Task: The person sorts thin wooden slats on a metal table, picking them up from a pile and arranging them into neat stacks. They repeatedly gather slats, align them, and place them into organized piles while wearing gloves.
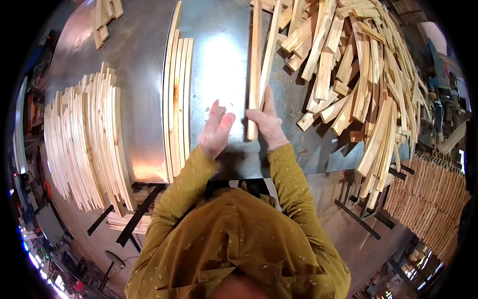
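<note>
My right hand is closed round the near end of a long wooden strip, its thumb across the top. A second strip runs close along its right side, and I cannot tell whether my fingers touch it too. My left hand is over the metal table with nothing in it, thumb and fingers apart. Just left of that hand, several strips lie side by side, pointing away from me.
At the right, a large loose pile of strips covers the table, some overhanging its near edge. A neat row of strips lies at the left, with a few short pieces beyond. Stacked wood stands at the lower right. Dark bars jut out at the lower left.
</note>
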Demonstrator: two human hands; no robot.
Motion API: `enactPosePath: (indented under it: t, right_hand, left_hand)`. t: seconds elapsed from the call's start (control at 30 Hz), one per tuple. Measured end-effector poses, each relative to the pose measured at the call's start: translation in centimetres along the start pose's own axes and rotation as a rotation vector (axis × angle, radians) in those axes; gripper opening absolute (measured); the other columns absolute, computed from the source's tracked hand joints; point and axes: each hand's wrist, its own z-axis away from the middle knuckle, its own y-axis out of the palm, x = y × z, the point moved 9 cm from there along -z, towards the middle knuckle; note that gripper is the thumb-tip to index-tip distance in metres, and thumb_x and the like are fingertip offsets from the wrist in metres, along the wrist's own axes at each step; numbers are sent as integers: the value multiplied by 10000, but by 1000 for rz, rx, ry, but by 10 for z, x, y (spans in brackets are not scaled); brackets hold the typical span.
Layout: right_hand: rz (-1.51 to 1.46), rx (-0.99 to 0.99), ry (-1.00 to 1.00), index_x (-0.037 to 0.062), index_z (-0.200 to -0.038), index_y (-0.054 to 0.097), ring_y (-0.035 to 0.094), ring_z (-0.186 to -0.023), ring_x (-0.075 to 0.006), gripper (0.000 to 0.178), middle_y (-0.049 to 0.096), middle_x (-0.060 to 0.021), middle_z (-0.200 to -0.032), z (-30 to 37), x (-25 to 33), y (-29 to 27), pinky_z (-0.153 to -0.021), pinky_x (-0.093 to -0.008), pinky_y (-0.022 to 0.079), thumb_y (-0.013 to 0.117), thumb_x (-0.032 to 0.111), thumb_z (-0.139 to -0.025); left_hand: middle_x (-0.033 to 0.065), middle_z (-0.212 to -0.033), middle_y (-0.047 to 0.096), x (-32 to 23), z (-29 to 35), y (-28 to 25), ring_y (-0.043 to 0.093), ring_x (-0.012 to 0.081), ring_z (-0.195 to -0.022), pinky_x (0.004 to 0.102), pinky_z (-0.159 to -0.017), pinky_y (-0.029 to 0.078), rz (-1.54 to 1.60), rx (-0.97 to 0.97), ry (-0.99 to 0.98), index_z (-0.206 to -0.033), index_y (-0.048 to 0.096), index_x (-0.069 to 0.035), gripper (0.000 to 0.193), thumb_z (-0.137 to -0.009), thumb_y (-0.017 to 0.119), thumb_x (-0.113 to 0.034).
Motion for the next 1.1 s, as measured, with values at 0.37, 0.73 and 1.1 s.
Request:
enactPosePath:
  t: [0.37,0.73,1.1]
  right_hand:
    - [-449,304,418,-48,-1369,477,694,-841,-250,500,694,-175,-1070,77,-58,3,-776,-359,594,616,238,-983]
    - [837,426,79,-66,-1540,99,708,-788,-304,894,710,-149,-916,108,-75,103,-706,-411,557,481,527,-990]
    - [1132,-306,-439,-42,-1505,319,464,-1314,-420,854,448,-279,-1453,-48,86,-21,-1103,-478,368,614,493,-909]
  left_hand:
    - [133,-1083,708,33,-30,32,709,277,-865,464,-765,610,456,48,-182,-1272,609,-24,414,-940,681,-259]
    - [265,-1339,555,-18,110,-106,587,382,-1186,443,-1026,456,-813,-677,175,-1424,434,14,640,-924,610,-345]
    - [108,-1196,581,42,121,-175,608,246,-1036,354,-889,539,181,-680,161,-1439,354,99,705,-937,673,-280]
